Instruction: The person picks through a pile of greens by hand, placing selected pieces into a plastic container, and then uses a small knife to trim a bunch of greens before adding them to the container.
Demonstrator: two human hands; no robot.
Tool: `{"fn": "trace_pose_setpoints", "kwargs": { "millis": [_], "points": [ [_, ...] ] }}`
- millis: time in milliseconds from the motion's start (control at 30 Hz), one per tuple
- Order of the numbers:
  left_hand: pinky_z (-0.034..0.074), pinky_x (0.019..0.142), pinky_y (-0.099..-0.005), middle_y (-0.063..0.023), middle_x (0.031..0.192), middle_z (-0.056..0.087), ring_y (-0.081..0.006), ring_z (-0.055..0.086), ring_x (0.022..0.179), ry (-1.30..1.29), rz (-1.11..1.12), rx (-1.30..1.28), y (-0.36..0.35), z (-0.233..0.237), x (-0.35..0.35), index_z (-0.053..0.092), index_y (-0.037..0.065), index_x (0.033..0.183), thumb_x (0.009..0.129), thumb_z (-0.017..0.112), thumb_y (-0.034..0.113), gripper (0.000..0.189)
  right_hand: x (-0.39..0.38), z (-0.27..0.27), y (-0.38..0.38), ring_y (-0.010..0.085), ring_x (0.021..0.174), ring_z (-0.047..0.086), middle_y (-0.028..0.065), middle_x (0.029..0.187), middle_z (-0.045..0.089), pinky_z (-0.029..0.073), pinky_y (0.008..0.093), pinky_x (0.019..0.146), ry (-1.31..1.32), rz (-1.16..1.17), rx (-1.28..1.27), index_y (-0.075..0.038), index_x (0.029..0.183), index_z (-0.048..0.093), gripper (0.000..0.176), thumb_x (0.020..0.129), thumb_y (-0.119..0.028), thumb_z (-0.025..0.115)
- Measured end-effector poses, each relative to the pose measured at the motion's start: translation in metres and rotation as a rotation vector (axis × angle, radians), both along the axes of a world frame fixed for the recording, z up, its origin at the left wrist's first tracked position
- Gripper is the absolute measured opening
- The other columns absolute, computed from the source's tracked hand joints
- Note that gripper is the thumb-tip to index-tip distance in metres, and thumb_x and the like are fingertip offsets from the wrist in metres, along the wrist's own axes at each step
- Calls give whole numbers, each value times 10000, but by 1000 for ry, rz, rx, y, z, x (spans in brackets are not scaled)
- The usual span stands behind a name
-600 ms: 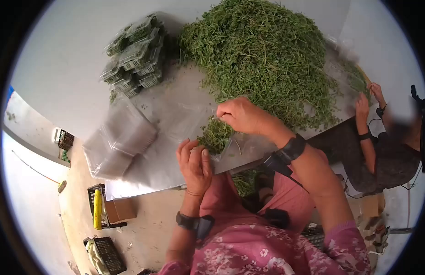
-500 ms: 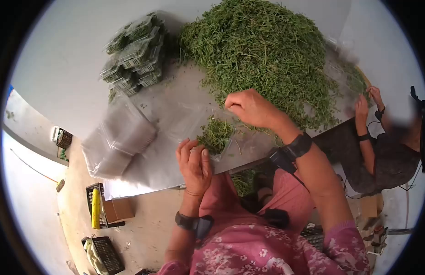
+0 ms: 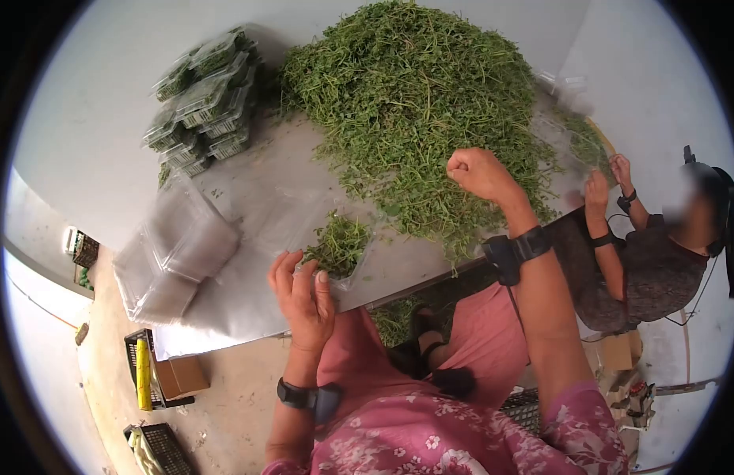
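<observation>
The table [image 3: 82, 111] holds herbs [image 3: 414, 87], packed tubs [image 3: 204, 99] and clear bags [image 3: 173, 257].

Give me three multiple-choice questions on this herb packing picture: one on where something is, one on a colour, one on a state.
1. Where is the stack of filled packs?
A. Beside the herb pile, on its left
B. On the floor
C. In the person's lap

2. What colour are the wristbands?
A. White
B. Black
C. Yellow

3. How is the right hand?
A. Flat and open
B. Closed in a fist
C. Gripping a crate

Answers:
1. A: the packs stand next to the pile.
2. B: both wrists show black bands.
3. B: the fingers are curled shut at the pile's edge.
</observation>
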State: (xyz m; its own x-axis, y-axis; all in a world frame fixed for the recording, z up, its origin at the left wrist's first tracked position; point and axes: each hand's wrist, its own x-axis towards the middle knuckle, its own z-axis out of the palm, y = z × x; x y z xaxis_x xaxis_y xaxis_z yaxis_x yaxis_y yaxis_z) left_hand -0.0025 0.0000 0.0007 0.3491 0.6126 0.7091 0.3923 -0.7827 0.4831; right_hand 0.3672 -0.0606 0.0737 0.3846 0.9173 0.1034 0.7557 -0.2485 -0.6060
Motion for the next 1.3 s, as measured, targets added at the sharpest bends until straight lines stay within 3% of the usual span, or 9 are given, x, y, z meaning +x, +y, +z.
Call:
{"fn": "trace_pose_setpoints", "kwargs": {
  "millis": [133, 233, 433, 533, 633, 733, 933, 1033, 1300],
  "points": [
    [413, 1010, -505, -193, 1223, 582, -424, 496, 1213, 10, -16, 2, 0, 0, 0, 658, 4, 1052, 918, 655, 103, 166, 8, -11, -2, 256, 744, 677, 118, 842, 717, 528, 407, 681, -12, 41, -83, -22, 922, 711, 106, 856, -104, 720],
    [419, 1017, -491, -188, 1215, 592, -417, 506, 1220, 21, -3, -6, -1, 0, 1, 667, 2, 1033, 945, 629, 139, 167, 4, -15, -2, 197, 735, 685, 107, 813, 720, 547, 357, 684, 4, 50, -76, 0, 942, 713, 139, 831, -83, 717],
    [421, 1021, -484, -186, 1209, 597, -413, 512, 1222, 36, 5, -10, -1, 1, 2, 671, 2, 1015, 956, 613, 149, 169, 9, -23, 3, 267, 774, 691, 139, 855, 719, 541, 410, 708, 15, -13, -103, -20, 923, 710, 124, 819, -80, 741],
    [421, 1020, -484, -187, 1206, 597, -412, 513, 1219, 43, 6, -3, -1, 2, 1, 670, 3, 1011, 953, 613, 143, 161, 8, -29, 6, 213, 744, 685, 112, 814, 717, 546, 364, 688, -45, -11, -140, -12, 937, 710, 137, 806, -48, 726],
    [421, 1020, -484, -187, 1203, 597, -410, 514, 1217, 41, 5, -4, -1, 2, 1, 668, 4, 1008, 949, 615, 135, 153, 3, -38, 9, 308, 795, 696, 165, 880, 721, 544, 424, 726, -58, -12, -103, -29, 913, 711, 108, 807, -50, 707],
    [420, 1019, -482, -187, 1201, 596, -408, 514, 1213, 38, 2, -5, -1, 2, 1, 666, 5, 1009, 945, 619, 129, 147, -1, -34, 14, 315, 805, 696, 168, 892, 721, 547, 420, 731, -79, -34, -195, -27, 922, 705, 113, 810, -44, 701],
    [419, 1018, -477, -183, 1198, 598, -402, 515, 1207, 38, 2, -5, -1, 2, 1, 666, 9, 1013, 948, 617, 123, 140, -3, -17, 8, 264, 723, 670, 128, 776, 671, 521, 410, 655, -55, -11, 59, 1, 887, 648, 76, 852, -48, 694],
    [419, 1019, -476, -181, 1195, 599, -401, 516, 1205, 41, 3, -4, -1, 2, 2, 665, 9, 1014, 949, 616, 121, 138, -8, -7, 5, 208, 666, 646, 95, 737, 645, 503, 397, 614, 182, -63, 33, 8, 880, 622, 89, 876, -52, 687],
    [420, 1019, -477, -178, 1187, 603, -401, 521, 1197, 49, 5, 5, -1, 2, 2, 665, 11, 1017, 952, 615, 126, 141, -10, -7, 9, 104, 627, 595, 33, 718, 615, 482, 313, 573, 250, 67, 174, 10, 981, 644, 113, 914, -75, 675]
  ]
}}
